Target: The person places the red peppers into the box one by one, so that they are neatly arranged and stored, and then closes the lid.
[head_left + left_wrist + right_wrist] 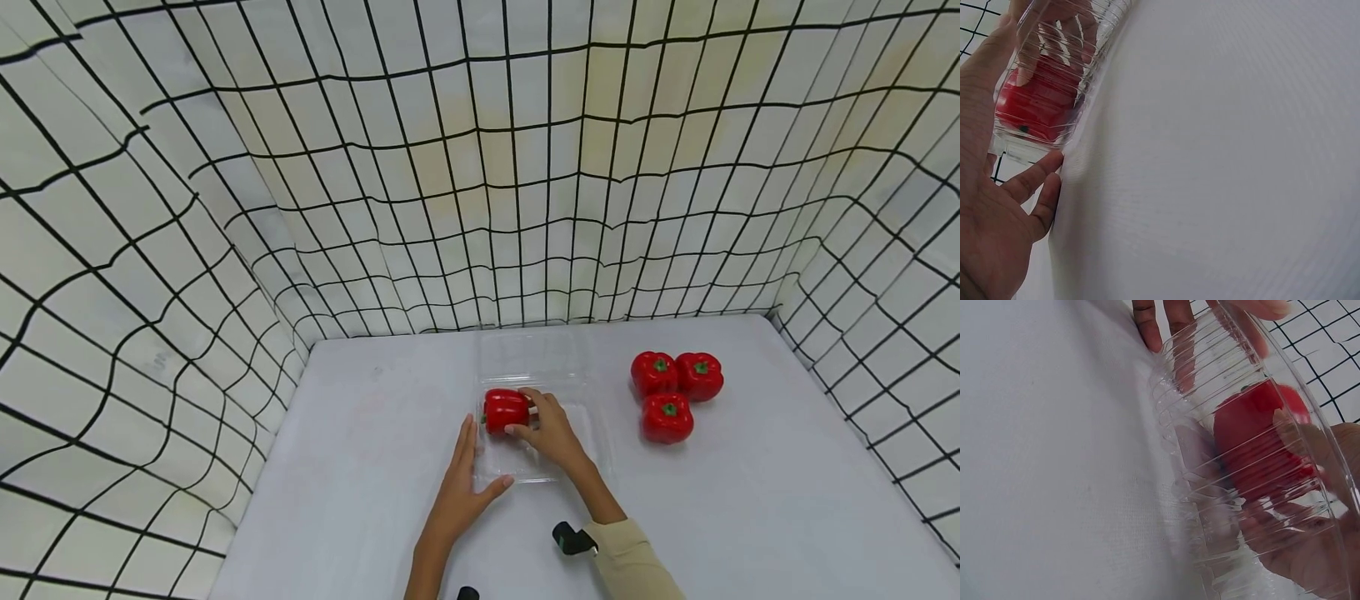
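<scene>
A red bell pepper (pixel 502 412) lies on its side inside a clear plastic clamshell box (pixel 540 480), its green stem facing left. My right hand (pixel 555 433) reaches into the box and holds the pepper from its right side, thumb in front and fingers behind. Through the ribbed clear wall, both wrist views show the pepper (pixel 1038 103) (pixel 1257 440) with fingers against it. Along the box's left side stands my left hand (pixel 457 498), fingers extended and touching the wall, thumb spread toward the front edge.
Three more red bell peppers (pixel 667 418) sit clustered on the white table (pixel 360 467), right of the box. The box's clear lid (pixel 532 354) lies folded back behind it. Black netting (pixel 525 208) over white sheets surrounds the table's back and sides.
</scene>
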Demonstrator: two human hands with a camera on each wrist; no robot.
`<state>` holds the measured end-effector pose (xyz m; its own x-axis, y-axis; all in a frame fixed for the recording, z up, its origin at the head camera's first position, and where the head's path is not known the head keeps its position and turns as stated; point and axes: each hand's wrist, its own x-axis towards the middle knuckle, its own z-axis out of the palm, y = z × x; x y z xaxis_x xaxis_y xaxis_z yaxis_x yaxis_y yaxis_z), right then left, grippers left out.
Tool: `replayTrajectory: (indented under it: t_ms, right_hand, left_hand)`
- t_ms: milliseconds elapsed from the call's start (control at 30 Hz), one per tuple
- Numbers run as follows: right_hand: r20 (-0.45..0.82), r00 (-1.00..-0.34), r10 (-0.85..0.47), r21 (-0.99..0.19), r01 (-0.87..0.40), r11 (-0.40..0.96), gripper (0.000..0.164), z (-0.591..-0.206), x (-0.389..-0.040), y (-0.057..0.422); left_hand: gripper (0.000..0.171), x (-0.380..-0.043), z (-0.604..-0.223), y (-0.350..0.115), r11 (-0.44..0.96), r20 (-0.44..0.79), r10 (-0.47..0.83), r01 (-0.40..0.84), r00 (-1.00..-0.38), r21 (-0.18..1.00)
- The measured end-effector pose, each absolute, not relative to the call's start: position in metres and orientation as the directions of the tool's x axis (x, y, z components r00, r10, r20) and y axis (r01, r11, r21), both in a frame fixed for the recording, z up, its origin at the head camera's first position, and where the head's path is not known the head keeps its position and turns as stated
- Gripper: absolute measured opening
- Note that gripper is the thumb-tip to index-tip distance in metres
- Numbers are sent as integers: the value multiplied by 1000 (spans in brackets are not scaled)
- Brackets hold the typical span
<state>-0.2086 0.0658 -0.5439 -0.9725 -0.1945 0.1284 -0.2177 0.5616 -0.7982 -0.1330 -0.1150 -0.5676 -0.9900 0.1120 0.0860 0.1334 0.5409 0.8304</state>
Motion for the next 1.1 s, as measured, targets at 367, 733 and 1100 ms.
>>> replayTrajectory:
  t_ms: [367,733,1100]
  right_hand:
    - [77,-982,-171,-822,-159,547,72,-545,-207,68]
    - [89,-993,-73,-818,-114,564,68,-527,-203,82]
    - [382,-912,146,-687,-175,705,54,-496,-195,128]
  left_hand:
    - [103,-131,-569,-116,543,91,117,141,-989,828]
    - [102,-131,-567,-117,542,80,102,122,-992,831]
    - [103,-132,-568,-116,544,62,102,108,-993,832]
